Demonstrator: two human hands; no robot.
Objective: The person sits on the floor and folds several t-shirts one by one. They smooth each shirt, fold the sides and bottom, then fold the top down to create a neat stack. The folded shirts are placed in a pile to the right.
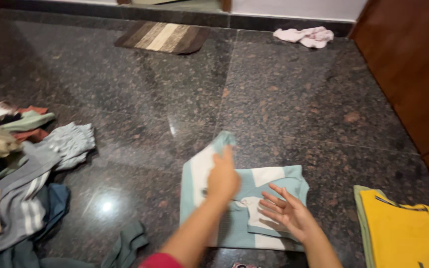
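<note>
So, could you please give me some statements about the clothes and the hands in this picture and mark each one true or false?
1. The left hand lifts a part of the pale teal and white garment. True.
2. The right hand is closed in a fist. False: it lies open, fingers spread, on the garment.
3. The yellow shirt lies to the right of the garment. True.
4. The pile of mixed clothes sits by the wooden door. False: it is on the left side of the dark granite floor, far from the door.
5. The striped brown doormat lies under the garment. False: it lies far off, near the wall.
</note>
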